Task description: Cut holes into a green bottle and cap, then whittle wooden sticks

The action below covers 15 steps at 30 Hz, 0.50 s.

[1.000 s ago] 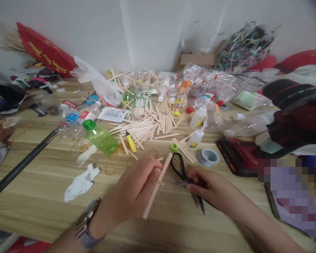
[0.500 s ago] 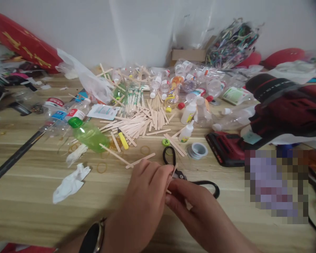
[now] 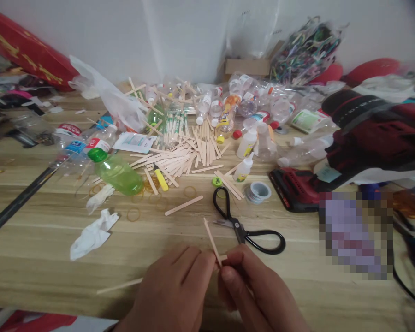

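Observation:
My left hand point(image 3: 178, 286) is closed around wooden sticks, one end of a long stick point(image 3: 120, 286) poking out at its left side. Fingers of my right hand point(image 3: 252, 286) pinch a thin stick point(image 3: 211, 237) where it crosses a short piece between the two hands. How the pieces join is hidden by the fingertips. Black-handled scissors point(image 3: 238, 226) lie partly open just beyond my right hand. A single flat stick point(image 3: 184, 205) rests on the table beyond my left hand.
Loose sticks point(image 3: 180, 161) lie in a pile mid-table, near a yellow cutter point(image 3: 161, 178). A green bottle point(image 3: 119, 175) and crumpled tissue point(image 3: 94, 234) are on the left. Glue bottles point(image 3: 244, 169), a wire spool point(image 3: 258, 191) and a red power tool point(image 3: 373, 138) are on the right.
Both hands have moved down toward me, uncovering the scissors. The held stick has turned and now sticks up between the hands, while the long one's end shows lower at the left.

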### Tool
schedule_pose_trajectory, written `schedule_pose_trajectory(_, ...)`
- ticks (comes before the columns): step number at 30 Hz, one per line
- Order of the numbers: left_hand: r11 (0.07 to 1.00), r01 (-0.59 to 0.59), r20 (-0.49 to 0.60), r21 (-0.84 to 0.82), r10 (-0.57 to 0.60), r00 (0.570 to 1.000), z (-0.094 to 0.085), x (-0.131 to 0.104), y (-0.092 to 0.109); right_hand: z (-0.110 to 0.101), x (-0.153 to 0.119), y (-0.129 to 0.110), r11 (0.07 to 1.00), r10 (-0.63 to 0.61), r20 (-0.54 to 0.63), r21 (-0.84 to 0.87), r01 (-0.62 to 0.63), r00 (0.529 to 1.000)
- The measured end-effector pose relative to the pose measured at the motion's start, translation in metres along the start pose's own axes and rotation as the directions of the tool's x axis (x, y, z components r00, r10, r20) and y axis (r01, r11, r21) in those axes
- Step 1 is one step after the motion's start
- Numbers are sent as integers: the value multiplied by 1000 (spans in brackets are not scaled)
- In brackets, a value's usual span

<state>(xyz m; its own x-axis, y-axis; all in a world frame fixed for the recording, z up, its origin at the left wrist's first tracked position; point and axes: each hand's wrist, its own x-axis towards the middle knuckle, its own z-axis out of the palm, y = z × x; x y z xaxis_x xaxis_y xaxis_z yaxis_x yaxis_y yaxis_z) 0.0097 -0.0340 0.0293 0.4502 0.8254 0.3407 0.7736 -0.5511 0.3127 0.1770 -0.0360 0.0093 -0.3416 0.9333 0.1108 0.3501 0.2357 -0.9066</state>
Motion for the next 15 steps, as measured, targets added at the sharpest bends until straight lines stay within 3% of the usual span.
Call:
schedule_pose_trajectory(3,998,39,26,-40,-38,999,-2,-3,2,11,-6,0,987,-68,-155,-151,44,986)
schedule_pose_trajectory(5,993,66,44,-100,-62,997,-3,-5,3,15,-7,1,968,-158,-195,-222,113,968)
schedule_pose_trajectory(11,900,186,113,-394,-153,982,-10,-6,4,21,-6,3,938,-309,-225,-231,258,924)
schedule_pose_trajectory(15,833,252,193,-493,-178,965,-18,-4,5,21,-5,7,905,-405,-187,-218,364,895)
